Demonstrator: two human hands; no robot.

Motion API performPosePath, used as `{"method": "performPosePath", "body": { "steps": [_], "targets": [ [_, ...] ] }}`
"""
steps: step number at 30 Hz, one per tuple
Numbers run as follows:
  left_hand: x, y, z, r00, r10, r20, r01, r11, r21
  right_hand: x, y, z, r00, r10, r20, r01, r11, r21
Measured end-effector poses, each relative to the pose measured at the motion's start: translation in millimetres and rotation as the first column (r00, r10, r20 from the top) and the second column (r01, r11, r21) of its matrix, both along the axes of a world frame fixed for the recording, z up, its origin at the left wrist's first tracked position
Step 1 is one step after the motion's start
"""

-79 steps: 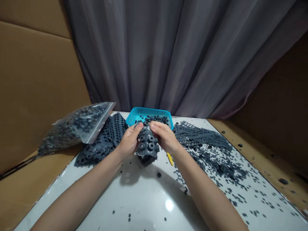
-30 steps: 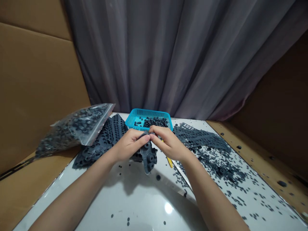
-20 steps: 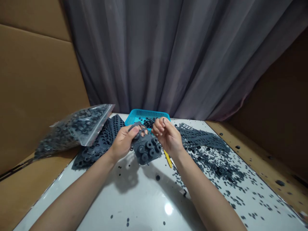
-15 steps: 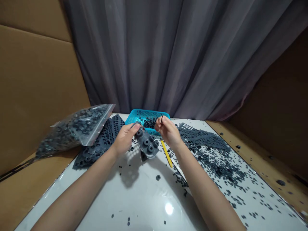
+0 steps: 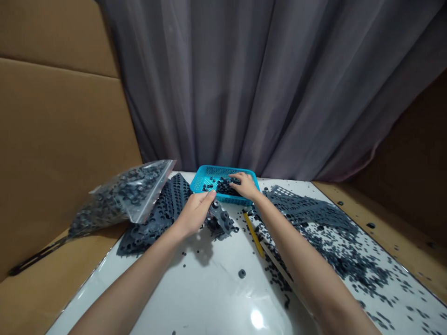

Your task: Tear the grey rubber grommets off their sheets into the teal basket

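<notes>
My left hand (image 5: 194, 213) pinches the near end of a dark grey rubber sheet piece (image 5: 220, 217) with moulded round studs, held tilted above the table in front of the basket. Over the blue perforated basket (image 5: 198, 177), my right hand (image 5: 246, 185) has its thumb and fingers apart, with no piece visible between them. Small black rubber pieces (image 5: 224, 185) lie in a heap in the basket, right beside those fingertips. A single round grommet (image 5: 242, 273) rests on the white table (image 5: 206, 298) nearer to me.
A clear zip bag (image 5: 122, 193) full of dark pieces leans at left, beside stacked perforated rubber sheets (image 5: 160, 209). More perforated sheets (image 5: 307, 209) and scattered black bits (image 5: 359, 270) cover the right side. A yellow stick-like tool (image 5: 253, 235) lies near my right forearm. A grey curtain (image 5: 223, 83) hangs behind.
My right hand has moved from in front of the basket to over its heap, its fingers spreading from a pinch. My left hand has tilted the rubber sheet piece. The view has shifted slightly.
</notes>
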State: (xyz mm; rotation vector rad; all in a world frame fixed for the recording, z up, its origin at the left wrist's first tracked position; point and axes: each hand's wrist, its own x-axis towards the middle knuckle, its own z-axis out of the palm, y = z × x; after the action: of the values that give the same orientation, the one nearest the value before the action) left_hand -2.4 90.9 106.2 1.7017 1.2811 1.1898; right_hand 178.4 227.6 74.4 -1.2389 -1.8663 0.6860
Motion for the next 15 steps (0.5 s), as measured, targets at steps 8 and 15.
{"method": "performPosePath", "body": {
  "steps": [8,15],
  "targets": [
    [6,-8,8.3,0.977,-0.207,-0.058,0.211,0.974,0.077,1,-116,62.0,0.851,0.46,0.253,-0.511,0.837,0.196],
    [11,-17,13.8,0.98,-0.121,-0.158,0.148,0.974,0.174,-9,-140,63.4,0.843,0.171,0.511,-0.379,0.862,0.337]
  ]
}}
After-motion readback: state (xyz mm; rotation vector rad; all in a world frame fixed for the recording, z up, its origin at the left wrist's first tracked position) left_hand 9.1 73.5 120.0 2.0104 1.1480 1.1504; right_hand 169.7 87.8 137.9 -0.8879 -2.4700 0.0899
